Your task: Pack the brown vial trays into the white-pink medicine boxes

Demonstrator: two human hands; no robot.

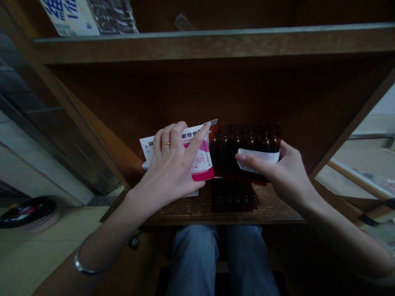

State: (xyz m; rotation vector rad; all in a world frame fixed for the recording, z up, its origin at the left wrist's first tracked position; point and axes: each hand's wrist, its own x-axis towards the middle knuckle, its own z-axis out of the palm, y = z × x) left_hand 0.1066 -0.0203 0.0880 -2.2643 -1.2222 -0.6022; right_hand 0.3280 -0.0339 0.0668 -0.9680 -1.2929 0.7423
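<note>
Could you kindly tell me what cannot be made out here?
Head view:
Pink-and-white packet: print partly hidden by the left hand.
Amber glass vials: partly covered by white paper at the right hand; contents too dark.
Lower vials on the wooden shelf: too dim to count.
Printed box: cut off by the top edge.
</note>
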